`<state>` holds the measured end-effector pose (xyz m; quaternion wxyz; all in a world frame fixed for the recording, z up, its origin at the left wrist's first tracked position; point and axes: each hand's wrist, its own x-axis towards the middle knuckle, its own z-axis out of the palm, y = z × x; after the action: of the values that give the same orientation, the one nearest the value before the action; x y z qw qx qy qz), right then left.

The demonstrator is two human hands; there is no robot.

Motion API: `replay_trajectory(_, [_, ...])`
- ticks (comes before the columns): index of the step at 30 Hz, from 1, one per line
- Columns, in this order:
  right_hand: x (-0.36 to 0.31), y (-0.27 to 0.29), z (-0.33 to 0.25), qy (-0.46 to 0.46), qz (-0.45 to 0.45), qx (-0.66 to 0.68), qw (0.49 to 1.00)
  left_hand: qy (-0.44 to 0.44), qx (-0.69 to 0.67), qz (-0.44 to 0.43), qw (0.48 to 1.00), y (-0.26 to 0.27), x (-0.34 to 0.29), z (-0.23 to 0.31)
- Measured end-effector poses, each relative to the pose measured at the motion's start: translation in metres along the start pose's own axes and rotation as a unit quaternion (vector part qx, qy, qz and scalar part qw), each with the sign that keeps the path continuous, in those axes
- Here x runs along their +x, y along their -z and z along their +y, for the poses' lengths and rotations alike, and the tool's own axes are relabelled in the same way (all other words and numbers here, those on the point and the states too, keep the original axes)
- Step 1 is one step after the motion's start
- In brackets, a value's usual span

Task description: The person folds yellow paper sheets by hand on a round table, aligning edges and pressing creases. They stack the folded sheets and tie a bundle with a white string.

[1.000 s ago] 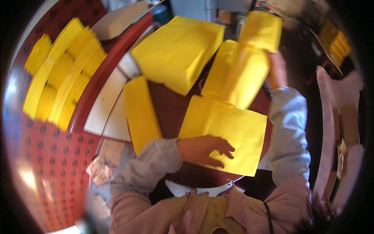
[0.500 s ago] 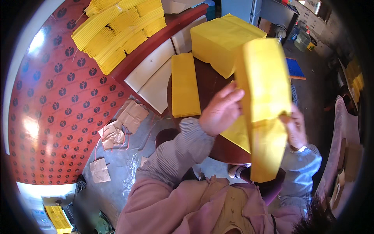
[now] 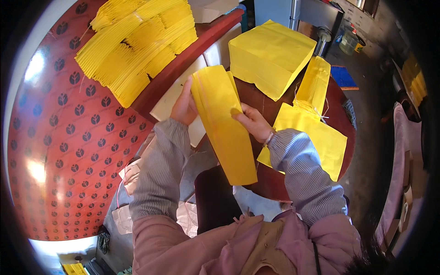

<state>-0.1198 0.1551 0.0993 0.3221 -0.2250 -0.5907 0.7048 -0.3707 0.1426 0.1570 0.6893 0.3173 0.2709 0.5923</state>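
Observation:
A long folded yellow paper bag [image 3: 224, 130] is held in front of me, tilted with its upper end toward the left. My left hand [image 3: 184, 106] grips its upper left edge, the fingers partly hidden behind it. My right hand [image 3: 255, 122] pinches the right edge, thumb on the upper face. A second yellow edge shows just behind the bag's upper right side; I cannot tell whether it is another bag. Right of my right hand, a flat yellow sheet or bag [image 3: 316, 137] lies on the round brown table [image 3: 338, 114].
A bundle of narrow yellow bags [image 3: 316, 85] tied with string lies on the table, beside a big boxy yellow package [image 3: 272, 57]. Many folded yellow bags [image 3: 142, 43] are stacked on the red patterned board [image 3: 68, 151] at left. Brown paper pieces [image 3: 188, 217] lie on the floor.
Both hands have swung left with the yellow bag, which now slants the other way over the table's left side. The tied bundle and flat yellow piece have come into view.

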Motion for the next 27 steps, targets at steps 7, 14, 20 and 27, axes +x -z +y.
replay_trajectory(7, [0.054,0.021,0.027,-0.064,0.081,0.052,0.993,0.041,0.2,0.081,0.976,0.056,0.094,-0.005])
replay_trajectory(14, [0.055,0.021,0.034,-0.075,0.135,0.066,0.986,0.045,0.191,0.093,0.976,0.066,0.111,-0.016])
replay_trajectory(20, [0.009,0.013,-0.003,-0.056,0.047,0.145,0.987,0.004,0.194,0.054,0.98,0.022,0.072,0.0])
replay_trajectory(27, [-0.049,0.041,-0.121,-0.003,-0.074,-0.265,0.961,-0.301,0.774,-0.097,0.549,-0.079,-0.004,0.103])
